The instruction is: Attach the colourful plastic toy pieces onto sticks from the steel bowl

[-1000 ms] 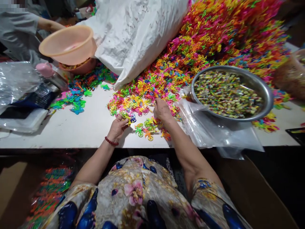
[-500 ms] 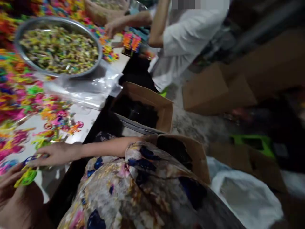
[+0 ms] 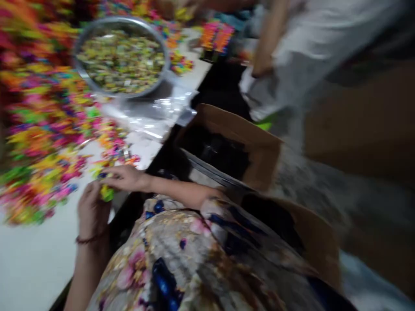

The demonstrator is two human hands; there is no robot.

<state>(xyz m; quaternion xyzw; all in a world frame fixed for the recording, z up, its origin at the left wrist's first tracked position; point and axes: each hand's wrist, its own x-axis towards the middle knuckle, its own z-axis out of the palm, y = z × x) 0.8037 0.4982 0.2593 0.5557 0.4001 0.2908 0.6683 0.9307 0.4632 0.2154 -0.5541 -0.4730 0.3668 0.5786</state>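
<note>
Right at the near edge of the white bench [image 3: 29, 263], both of the person's hands met over one small bunch of bright plastic toy pieces [image 3: 106, 192]. The left hand [image 3: 92, 211] sat closer to the body, with a dark red bead band on its wrist. Its fingers curled up around the yellow-green pieces from below. The right hand [image 3: 125, 178] came in from the right side, lying flat and pointing left, with its fingertips on top of the same bunch. So the bunch was pinched between the two hands, with the left hand under it and the right hand over it. The picture was blurry, so I could not tell the shape of each piece or which way its long side pointed.

Left of the hands and farther back lay the big heap of pink, orange, yellow and green plastic toy pieces [image 3: 39, 129]. It almost touched the hands, and the right hand was the nearer one to its edge.

Farther back stood a round shiny metal bowl [image 3: 81, 71] full of small mixed bits. Clear plastic bags [image 3: 152, 116] lay just in front of it. An open brown cardboard box [image 3: 259, 151] stood below the bench on the right side. Another person in a pale shirt [image 3: 311, 47] was beyond it.
</note>
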